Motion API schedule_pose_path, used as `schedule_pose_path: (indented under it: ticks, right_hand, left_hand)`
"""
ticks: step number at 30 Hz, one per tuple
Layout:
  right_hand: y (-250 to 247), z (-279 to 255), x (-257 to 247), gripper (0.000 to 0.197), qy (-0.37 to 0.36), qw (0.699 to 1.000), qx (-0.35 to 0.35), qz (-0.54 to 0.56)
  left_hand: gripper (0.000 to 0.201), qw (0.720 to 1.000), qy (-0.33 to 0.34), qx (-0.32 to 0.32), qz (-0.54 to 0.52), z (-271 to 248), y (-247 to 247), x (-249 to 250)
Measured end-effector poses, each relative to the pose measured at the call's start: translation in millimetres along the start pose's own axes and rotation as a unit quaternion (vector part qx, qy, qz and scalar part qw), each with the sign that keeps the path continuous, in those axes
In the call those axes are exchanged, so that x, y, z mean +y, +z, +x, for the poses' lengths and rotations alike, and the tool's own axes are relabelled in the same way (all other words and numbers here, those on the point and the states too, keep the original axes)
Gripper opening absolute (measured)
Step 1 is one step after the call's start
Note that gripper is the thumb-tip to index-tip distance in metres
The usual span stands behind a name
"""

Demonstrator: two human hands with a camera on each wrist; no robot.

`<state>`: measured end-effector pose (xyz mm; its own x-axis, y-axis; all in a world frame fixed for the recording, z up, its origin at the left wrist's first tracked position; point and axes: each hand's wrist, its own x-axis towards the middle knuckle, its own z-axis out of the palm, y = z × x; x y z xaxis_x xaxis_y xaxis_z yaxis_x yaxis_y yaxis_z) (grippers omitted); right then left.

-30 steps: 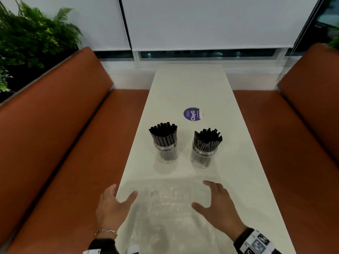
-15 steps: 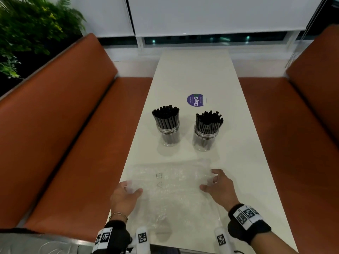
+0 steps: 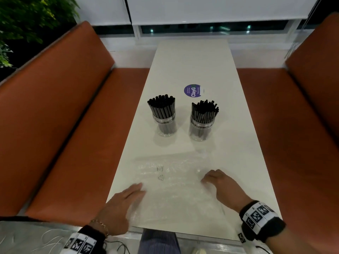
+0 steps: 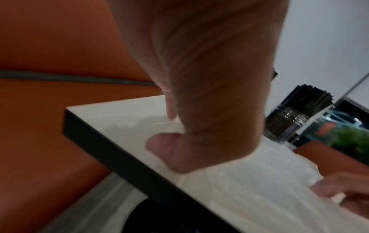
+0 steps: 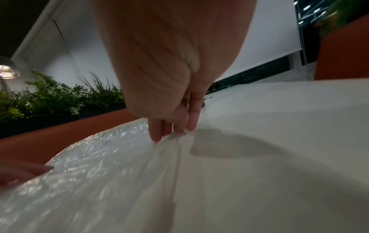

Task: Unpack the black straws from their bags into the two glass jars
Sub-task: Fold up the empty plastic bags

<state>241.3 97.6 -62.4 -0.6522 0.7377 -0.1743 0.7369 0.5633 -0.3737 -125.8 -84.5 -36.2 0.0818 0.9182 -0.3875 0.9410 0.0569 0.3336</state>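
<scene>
Two glass jars stand mid-table, the left jar and the right jar, each packed with upright black straws. An empty clear plastic bag lies flat at the near end of the table. My left hand lies on its left edge, thumb and a finger pinching plastic. My right hand has curled fingers at the bag's right edge. In the right wrist view the bag bunches up into the fingertips. No loose straws show.
The long white table carries a round purple sticker beyond the jars. Orange benches run along the left and right sides. Green plants stand behind the left bench. The table's near edge is just below my hands.
Both hands came down from hovering spread over the bag and took hold of its side edges. The left hand slid nearer along the left edge. The jars have not moved.
</scene>
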Motion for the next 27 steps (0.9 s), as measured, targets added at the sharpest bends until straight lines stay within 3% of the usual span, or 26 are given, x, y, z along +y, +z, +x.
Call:
schedule_pose_path:
  ticks: [4,6,8,12,15,19,21,23,27]
  right_hand:
    - [-22,-23,9,0.079,-0.027,0.992,-0.121,0.022]
    - [-27,-36,8,0.08,-0.042,0.987,-0.157,0.015]
    - [-30,-50,5,0.084,-0.045,0.98,-0.194,-0.003]
    - [-26,-70,-1,0.106,-0.066,0.97,-0.233,-0.039]
    - [-13,-88,-7,0.091,-0.099,0.973,-0.202,-0.05]
    - [12,-96,-5,0.035,-0.133,0.991,-0.024,-0.018]
    - [20,-89,-10,0.015,-0.115,0.992,0.036,0.036]
    - [18,-76,-16,0.033,-0.015,0.993,0.069,0.099]
    - [9,-45,-21,0.053,0.108,0.983,0.011,0.147]
  left_hand:
    - [0.126,0.996,0.025,-0.043,0.068,-10,13,-10]
    - [0.115,0.997,0.033,-0.024,0.065,-16,20,-10]
    - [0.091,0.997,0.051,-0.002,0.061,-25,27,-9]
    - [0.084,0.995,0.043,0.086,0.039,-45,43,-6]
    - [0.065,0.98,-0.059,0.177,-0.075,-51,53,-3]
    - [0.035,0.963,-0.11,0.213,-0.125,-41,49,13]
    - [0.036,0.947,-0.162,0.218,-0.169,-33,45,20]
    - [0.039,0.931,-0.203,0.239,-0.189,-22,41,24]
    - [0.054,0.91,-0.269,0.263,-0.172,3,42,24]
